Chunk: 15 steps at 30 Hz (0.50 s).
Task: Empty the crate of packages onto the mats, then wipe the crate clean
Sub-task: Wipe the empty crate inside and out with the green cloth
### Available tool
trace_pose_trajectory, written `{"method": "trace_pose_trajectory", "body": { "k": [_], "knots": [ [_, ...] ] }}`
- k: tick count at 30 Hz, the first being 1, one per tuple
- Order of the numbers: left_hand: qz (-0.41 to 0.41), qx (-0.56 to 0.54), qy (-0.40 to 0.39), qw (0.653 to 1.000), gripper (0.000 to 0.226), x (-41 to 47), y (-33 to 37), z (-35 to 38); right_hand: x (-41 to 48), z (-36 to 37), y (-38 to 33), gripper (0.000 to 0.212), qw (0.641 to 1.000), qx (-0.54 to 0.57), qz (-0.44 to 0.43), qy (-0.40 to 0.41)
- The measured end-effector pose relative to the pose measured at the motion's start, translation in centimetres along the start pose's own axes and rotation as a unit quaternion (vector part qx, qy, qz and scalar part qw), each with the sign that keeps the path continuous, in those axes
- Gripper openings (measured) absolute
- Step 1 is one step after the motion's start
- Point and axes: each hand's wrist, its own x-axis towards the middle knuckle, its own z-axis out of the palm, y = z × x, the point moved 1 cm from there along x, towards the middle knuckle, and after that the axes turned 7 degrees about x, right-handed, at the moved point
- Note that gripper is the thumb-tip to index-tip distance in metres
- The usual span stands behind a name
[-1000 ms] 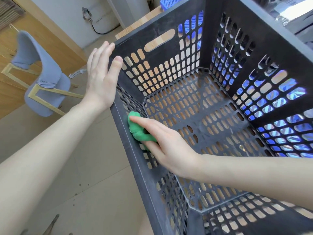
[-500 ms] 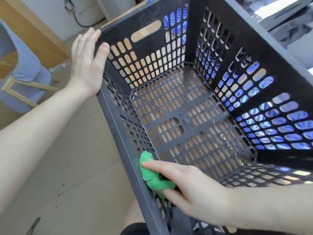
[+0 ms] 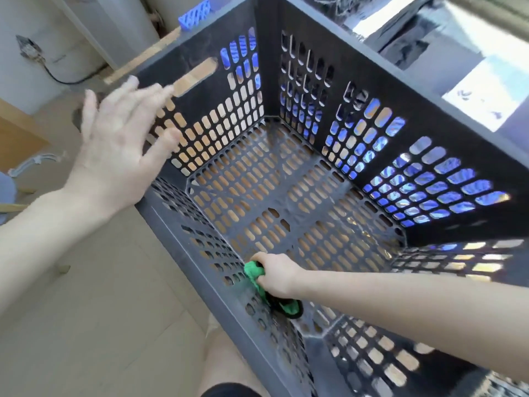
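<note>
A large dark grey perforated crate (image 3: 429, 90) fills most of the view, with nothing inside it. My right hand (image 3: 276, 275) reaches deep into it and is shut on a green cloth (image 3: 254, 275), pressed against the lower part of the left inner wall near the floor. My left hand (image 3: 117, 147) hovers with fingers spread at the crate's far left corner, blurred, just above the rim. Blue mats (image 3: 446, 193) show through the holes of the right wall.
Black wrapped packages (image 3: 423, 38) with a white label lie beyond the crate's right rim. A blue perforated piece (image 3: 194, 17) sits at the back. A wall socket with black cable (image 3: 43, 61) is at far left. My knee (image 3: 226, 365) is below the crate.
My right hand has dragged the cloth down the left wall toward the floor. My left hand has lifted off the corner rim and spread open. The view has shifted.
</note>
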Motion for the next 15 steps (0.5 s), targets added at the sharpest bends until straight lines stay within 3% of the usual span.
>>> {"method": "trace_pose_trajectory", "body": {
  "k": [7, 15],
  "knots": [
    [0.197, -0.038, -0.101, 0.974, 0.063, 1.0, -0.9, 0.0, -3.0, -1.4, -2.1, 0.044, 0.999, 0.039, 0.023, 0.011],
    [0.341, 0.004, -0.218, 0.914, 0.081, 2.6, -1.1, 0.2, -10.7, -2.5, -8.4, 0.045, 0.989, 0.081, -0.013, 0.124]
  ]
}}
